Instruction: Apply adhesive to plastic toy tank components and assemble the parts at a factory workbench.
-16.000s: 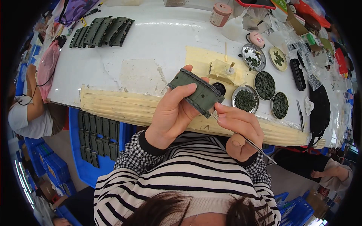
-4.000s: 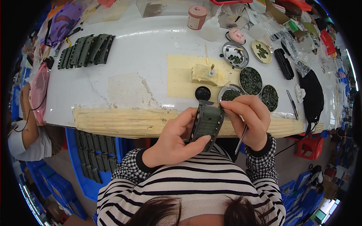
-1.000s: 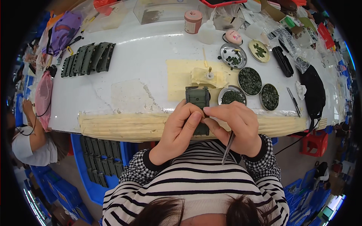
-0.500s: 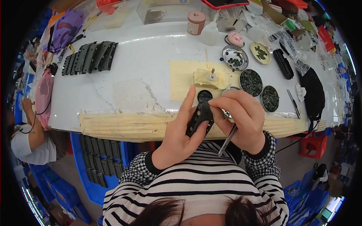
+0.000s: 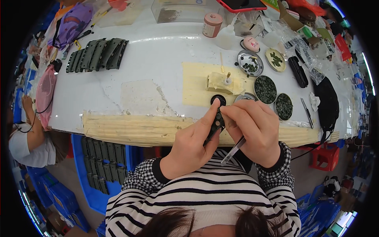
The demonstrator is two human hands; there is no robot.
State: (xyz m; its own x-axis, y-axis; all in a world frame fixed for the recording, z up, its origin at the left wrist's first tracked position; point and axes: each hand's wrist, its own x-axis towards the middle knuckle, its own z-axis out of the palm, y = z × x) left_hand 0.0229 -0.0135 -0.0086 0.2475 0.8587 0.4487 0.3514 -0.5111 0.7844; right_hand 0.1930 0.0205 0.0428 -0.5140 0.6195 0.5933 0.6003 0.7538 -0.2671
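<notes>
My left hand (image 5: 191, 140) is closed around a narrow, dark green, slightly curved part (image 5: 216, 125) with small round details along it. It is held above the table's front edge, mostly hidden by my fingers. My right hand (image 5: 256, 132) is closed too, with metal tweezers (image 5: 233, 151) tucked in it, their end angled down toward my body. The right thumb and fingertips touch the far end of the part; whether they pinch a small piece there I cannot tell. Just beyond the fingertips lies a black round object (image 5: 218, 99).
A taped block with a peg (image 5: 221, 83) stands behind my hands. To the right are tins of small dark pieces (image 5: 265, 89), a metal dish (image 5: 250, 63) and a pen-like tool (image 5: 306, 113). Similar dark parts (image 5: 96, 55) lie far left; a blue crate (image 5: 94, 195) holds more below.
The dark green part has turned in my left hand and now shows more edge-on. My left fingers have closed further over it. The right hand still pinches at its far end.
</notes>
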